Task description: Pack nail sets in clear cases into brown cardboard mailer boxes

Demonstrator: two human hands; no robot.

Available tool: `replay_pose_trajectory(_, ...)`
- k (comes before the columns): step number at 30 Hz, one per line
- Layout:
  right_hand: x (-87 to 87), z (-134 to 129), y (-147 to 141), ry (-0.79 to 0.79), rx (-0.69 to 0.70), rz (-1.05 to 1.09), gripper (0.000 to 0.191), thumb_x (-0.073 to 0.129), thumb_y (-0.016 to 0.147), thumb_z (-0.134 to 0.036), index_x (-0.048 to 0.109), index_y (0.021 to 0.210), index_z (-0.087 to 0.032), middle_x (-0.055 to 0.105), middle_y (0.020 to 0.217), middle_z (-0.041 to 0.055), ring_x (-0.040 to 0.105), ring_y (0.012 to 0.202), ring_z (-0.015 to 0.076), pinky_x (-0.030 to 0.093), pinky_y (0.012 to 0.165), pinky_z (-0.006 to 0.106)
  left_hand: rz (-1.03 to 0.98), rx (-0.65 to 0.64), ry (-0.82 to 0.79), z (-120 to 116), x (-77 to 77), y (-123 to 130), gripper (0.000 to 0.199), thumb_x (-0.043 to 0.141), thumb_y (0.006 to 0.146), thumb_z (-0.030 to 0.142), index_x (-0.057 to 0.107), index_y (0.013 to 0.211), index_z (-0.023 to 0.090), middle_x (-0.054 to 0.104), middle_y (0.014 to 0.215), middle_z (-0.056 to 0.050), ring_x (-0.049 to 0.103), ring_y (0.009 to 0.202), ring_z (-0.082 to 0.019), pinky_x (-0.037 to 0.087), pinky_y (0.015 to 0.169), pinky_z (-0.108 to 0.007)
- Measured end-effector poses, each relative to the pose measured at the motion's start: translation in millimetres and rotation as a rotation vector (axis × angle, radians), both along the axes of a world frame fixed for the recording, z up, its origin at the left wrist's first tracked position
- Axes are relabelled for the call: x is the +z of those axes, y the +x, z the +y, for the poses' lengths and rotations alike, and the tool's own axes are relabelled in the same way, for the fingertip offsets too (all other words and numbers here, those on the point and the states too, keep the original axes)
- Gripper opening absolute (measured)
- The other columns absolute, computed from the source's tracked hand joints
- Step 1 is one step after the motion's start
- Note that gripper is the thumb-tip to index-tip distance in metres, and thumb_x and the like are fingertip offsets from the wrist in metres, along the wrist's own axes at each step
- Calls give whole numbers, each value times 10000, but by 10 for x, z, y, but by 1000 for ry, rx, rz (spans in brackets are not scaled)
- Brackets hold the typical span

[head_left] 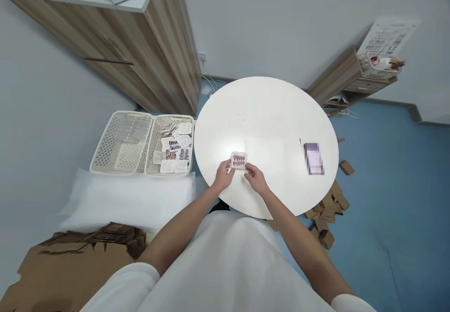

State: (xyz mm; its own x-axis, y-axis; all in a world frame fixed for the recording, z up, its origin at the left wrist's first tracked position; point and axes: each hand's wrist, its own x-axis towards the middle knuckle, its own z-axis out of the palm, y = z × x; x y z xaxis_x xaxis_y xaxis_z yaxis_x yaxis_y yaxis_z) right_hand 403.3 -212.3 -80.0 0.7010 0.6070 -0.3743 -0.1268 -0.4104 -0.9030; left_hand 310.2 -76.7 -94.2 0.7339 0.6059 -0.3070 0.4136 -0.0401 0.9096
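Observation:
A small clear plastic case (pixel 239 160) with rows of reddish-pink press-on nails is held over the near part of the round white table (pixel 270 110). My left hand (pixel 224 176) grips its left edge between thumb and fingers. On its right edge, my right hand (pixel 256 177) has the thumb and fingers closed at the corner. The nails face up towards me.
A phone (pixel 314 159) lies on the table's right side. Left of the table stand a basket (pixel 149 150) of nail sets and cards and another basket (pixel 96 155) with clear plastic pieces. Small cardboard boxes (pixel 330 206) lie on the floor at right.

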Motion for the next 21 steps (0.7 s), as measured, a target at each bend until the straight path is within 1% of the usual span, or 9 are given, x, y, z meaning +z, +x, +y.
replay_pose_trajectory(6,27,-896,229,-49,-33,-97,376,518,715,-225,541,1088,-194,546,1170,88,553,1033,188,435,925,373,-13,-172,-10,-700,30,259,417,521,759,180,479,1173,184,481,1157,-92,514,995,-168,441,867,-330)
replay_pose_trajectory(8,22,-1131,287,-68,-10,-124,361,518,716,-225,548,1075,-201,564,1128,81,573,989,187,453,900,370,-7,-213,6,-891,50,296,411,517,759,175,483,1168,182,491,1143,-88,518,981,-161,447,861,-325)
replay_pose_trajectory(10,0,-1301,327,-84,36,-145,344,508,721,-219,557,1062,-211,566,1110,73,584,953,182,465,878,365,25,-237,26,-1041,68,297,402,511,759,175,487,1161,178,506,1123,-86,524,966,-158,451,855,-323)
replay_pose_trajectory(14,-67,-1478,360,-103,162,-182,333,467,737,-187,567,1053,-217,565,1086,66,586,911,171,473,851,356,102,-217,73,-1246,71,198,375,497,763,178,501,1138,175,530,1104,-79,541,937,-150,455,853,-322)
replay_pose_trajectory(17,-116,-1532,354,-111,255,-217,333,440,743,-155,575,1042,-214,576,1057,67,583,892,170,474,838,354,131,-187,116,-1363,38,83,357,484,764,169,512,1120,174,541,1100,-73,560,900,-141,459,855,-327)
replay_pose_trajectory(21,-173,-1571,309,-129,362,-255,350,424,747,-132,572,1054,-213,575,1055,69,579,875,172,472,824,354,185,-168,182,-1478,-11,-30,356,485,754,170,520,1108,180,561,1063,-67,571,881,-153,468,837,-344)
